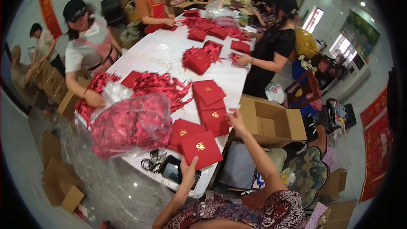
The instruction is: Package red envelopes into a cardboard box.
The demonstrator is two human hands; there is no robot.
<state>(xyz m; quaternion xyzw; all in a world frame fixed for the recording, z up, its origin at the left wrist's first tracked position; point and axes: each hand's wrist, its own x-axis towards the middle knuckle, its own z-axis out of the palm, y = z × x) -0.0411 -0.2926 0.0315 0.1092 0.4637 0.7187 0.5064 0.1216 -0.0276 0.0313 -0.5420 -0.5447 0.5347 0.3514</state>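
While the long white table point(157, 55) runs away from the viewer, its left side carries a clear plastic bag point(131, 125) stuffed with red tassels, and a co-worker's hand point(94, 99) rests at the bag's far edge. Just right of the bag, the left hand point(188, 166) pinches the near edge of a red envelope point(202, 148) with a gold emblem, thumb on top; the envelope lies tilted, its long axis slanting up to the right, directly beyond the grip. A dark phone point(178, 173) sits under that hand. Farther right, the right hand point(234, 116) lies open, fingers touching the edge of a stack of red envelopes point(210, 101). It is the nearer hand to the open cardboard box point(271, 121) beside the table. Red banners point(375, 144) hang at far right.
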